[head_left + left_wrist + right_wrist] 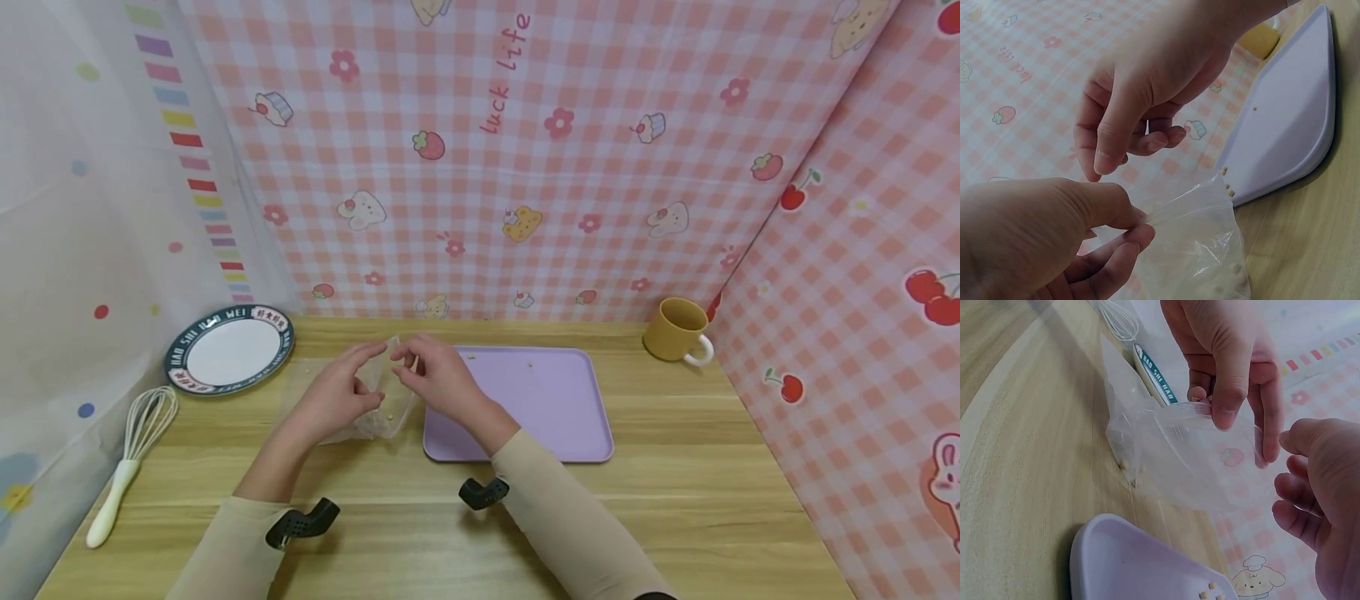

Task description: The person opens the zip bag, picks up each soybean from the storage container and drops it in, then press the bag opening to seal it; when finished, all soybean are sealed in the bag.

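My left hand [336, 402] pinches a clear plastic bag [1200, 250] between thumb and fingers. The bag hangs with its upper edge spread, and a few small, round, tan bean-like pieces [1235, 269] show at its bottom. Close by the bag's upper edge is my right hand [441, 382], its fingers loosely bent; in the right wrist view a small gap shows between its fingertips and the bag, and nothing is seen in its grasp. A lilac tray [540, 412] lies beneath and beside the right wrist, with several of the same pieces [1212, 586] near its far edge.
A white plate with a dark green lettered rim [177, 354] is at the back left. In front of it lies a cream-handled whisk [123, 475]. A mustard mug [671, 331] with a white handle stands back right. Patterned cloth [480, 183] closes off the back and sides.
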Demonstrator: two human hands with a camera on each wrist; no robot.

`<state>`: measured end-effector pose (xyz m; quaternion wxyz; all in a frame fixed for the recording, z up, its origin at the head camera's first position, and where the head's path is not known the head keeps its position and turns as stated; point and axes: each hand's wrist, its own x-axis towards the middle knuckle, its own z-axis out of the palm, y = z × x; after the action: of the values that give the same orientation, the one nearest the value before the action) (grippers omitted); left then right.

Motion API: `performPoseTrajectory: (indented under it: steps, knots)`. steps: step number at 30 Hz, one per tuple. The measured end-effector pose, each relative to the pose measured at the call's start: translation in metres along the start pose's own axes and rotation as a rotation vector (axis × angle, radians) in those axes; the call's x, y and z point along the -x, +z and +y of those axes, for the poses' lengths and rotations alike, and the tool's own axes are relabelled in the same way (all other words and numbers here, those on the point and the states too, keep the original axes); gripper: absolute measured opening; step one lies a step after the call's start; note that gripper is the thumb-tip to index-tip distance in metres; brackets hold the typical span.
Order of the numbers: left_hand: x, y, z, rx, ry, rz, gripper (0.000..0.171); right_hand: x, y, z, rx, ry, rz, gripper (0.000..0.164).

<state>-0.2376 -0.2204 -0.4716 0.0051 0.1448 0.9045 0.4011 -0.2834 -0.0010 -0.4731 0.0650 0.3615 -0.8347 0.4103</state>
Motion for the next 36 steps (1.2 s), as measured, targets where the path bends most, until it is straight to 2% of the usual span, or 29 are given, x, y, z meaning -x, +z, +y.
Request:
performPoseTrajectory:
  steps: [9, 17, 22, 29, 36]
  knots:
    - [0.001, 0.000, 0.000, -0.010, 0.001, -0.002, 0.077, 0.008, -0.007, 0.008, -0.023, 0.046, -0.003, 0.012]
    - [0.001, 0.001, 0.000, -0.001, -0.013, -0.001, 0.078, 0.024, -0.030, 0.028, -0.067, 0.091, 0.023, 0.010]
    - [0.000, 0.002, 0.001, -0.009, -0.013, 0.001, 0.079, 0.036, -0.049, 0.052, -0.063, 0.175, 0.035, 0.009]
    - [0.001, 0.001, 0.003, -0.017, -0.027, -0.002, 0.078, 0.055, -0.072, 0.088, -0.054, 0.289, -0.031, 0.016]
    - [0.001, 0.001, 0.002, -0.012, -0.024, -0.003, 0.079, 0.075, -0.095, 0.126, 0.017, 0.359, 0.024, 0.017]
